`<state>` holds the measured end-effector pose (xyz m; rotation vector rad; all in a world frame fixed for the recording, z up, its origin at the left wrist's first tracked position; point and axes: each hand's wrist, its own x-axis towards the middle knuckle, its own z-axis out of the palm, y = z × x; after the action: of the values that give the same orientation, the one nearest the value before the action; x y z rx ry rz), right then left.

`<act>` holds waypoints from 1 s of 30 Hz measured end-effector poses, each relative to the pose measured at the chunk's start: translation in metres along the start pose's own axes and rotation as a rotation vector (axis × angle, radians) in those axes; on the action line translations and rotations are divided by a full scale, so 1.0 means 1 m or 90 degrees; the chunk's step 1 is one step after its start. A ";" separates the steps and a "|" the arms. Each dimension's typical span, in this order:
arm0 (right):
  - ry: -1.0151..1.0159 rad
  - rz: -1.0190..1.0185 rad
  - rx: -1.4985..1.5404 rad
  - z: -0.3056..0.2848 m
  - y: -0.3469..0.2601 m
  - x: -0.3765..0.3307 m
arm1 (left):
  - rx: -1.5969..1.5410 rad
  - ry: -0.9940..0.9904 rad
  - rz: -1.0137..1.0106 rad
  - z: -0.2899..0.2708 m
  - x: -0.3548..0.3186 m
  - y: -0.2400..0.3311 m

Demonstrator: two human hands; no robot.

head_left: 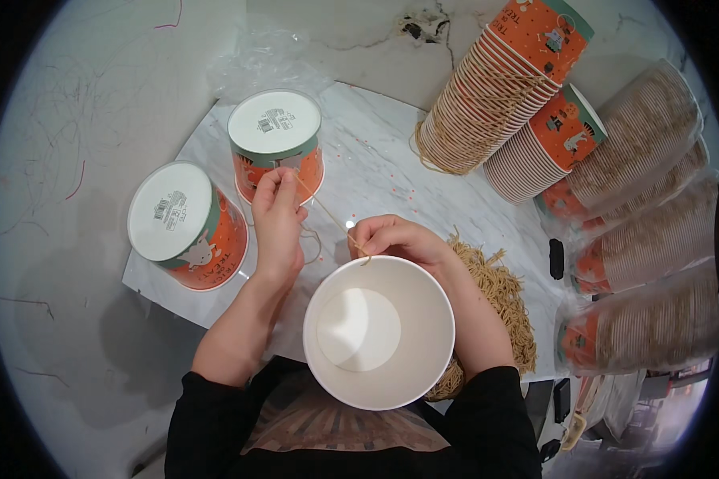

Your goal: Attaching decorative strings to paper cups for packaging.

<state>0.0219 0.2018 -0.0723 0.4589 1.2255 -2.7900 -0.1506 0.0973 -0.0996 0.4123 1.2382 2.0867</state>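
A white-lined paper bucket [423, 331] stands close to my body, its mouth facing up and nothing visible inside. At its far rim, my right hand [403, 239] pinches a thin tan cord [327, 211] where it meets the rim. My left hand [276, 227], fingers closed, holds the cord's other end up and away to the left, so the stretch between both hands is taut. A loose tail of cord hangs beside the left hand. Under and beside my right forearm lies a heap of cut tan cords [499, 295], partly hidden by arm and bucket.
Two orange-and-green paper buckets stand upside down at left, a near one [220, 247] and a far one [276, 124]. Nested bucket stacks [487, 96] with cords lie at far right, beside plastic-wrapped stacks [639, 311]. A marble-patterned table [375, 168] bears these; clear plastic wrap [268, 60] lies behind.
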 end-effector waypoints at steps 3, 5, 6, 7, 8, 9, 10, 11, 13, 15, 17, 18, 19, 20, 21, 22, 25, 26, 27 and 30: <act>0.009 0.006 0.007 0.000 -0.001 -0.002 | -0.019 0.000 -0.009 0.003 -0.001 0.002; -0.023 0.040 -0.023 0.001 -0.001 -0.002 | -0.009 -0.019 -0.049 0.005 -0.001 0.004; -0.023 0.039 -0.024 0.004 -0.001 -0.003 | -0.010 -0.020 -0.049 0.005 -0.001 0.004; 0.008 0.048 -0.049 0.013 -0.002 -0.004 | -0.013 -0.020 -0.056 0.004 -0.001 0.003; 0.039 0.056 -0.075 0.018 -0.003 -0.003 | -0.017 -0.021 -0.062 0.003 -0.001 0.002; 0.037 0.057 -0.074 0.017 -0.002 -0.002 | -0.016 -0.019 -0.062 0.002 -0.001 0.001; 0.015 0.048 -0.078 0.016 -0.003 -0.003 | -0.016 -0.024 -0.065 0.004 -0.001 0.001; -0.006 0.039 -0.081 0.016 -0.003 -0.003 | -0.016 -0.029 -0.068 0.004 -0.002 0.000; -0.019 0.034 -0.053 0.009 0.000 -0.001 | -0.022 -0.029 -0.084 0.005 -0.002 -0.001; -0.032 0.028 -0.024 0.004 0.002 0.000 | -0.028 -0.029 -0.100 0.006 -0.002 -0.002; -0.045 0.049 -0.012 0.001 0.002 0.000 | -0.049 -0.028 -0.131 0.006 -0.003 -0.001; -0.045 0.048 -0.012 0.003 0.001 0.000 | -0.049 -0.029 -0.130 0.006 -0.002 -0.002; -0.041 0.053 -0.025 0.005 0.001 -0.001 | -0.062 -0.026 -0.152 0.004 -0.001 -0.005; -0.038 0.058 -0.039 0.007 0.000 -0.001 | -0.075 -0.024 -0.173 0.002 -0.001 -0.007; -0.039 0.057 -0.040 0.007 0.001 -0.001 | -0.075 -0.024 -0.171 0.002 -0.001 -0.008; -0.031 0.058 -0.043 0.006 0.001 -0.001 | -0.069 -0.009 -0.162 0.003 -0.001 -0.009; -0.014 0.058 -0.055 0.003 0.002 -0.003 | -0.060 0.005 -0.139 0.002 -0.001 -0.010; -0.004 0.057 -0.062 0.002 0.002 -0.003 | -0.057 0.005 -0.128 0.001 -0.001 -0.010; -0.004 0.057 -0.062 0.002 0.002 -0.003 | -0.057 0.004 -0.128 0.002 -0.001 -0.010; -0.021 0.056 -0.058 0.002 0.002 -0.003 | -0.058 -0.005 -0.139 0.005 -0.003 -0.008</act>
<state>0.0241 0.1984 -0.0714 0.4476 1.2856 -2.6451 -0.1430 0.1013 -0.1037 0.2325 1.1265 1.9445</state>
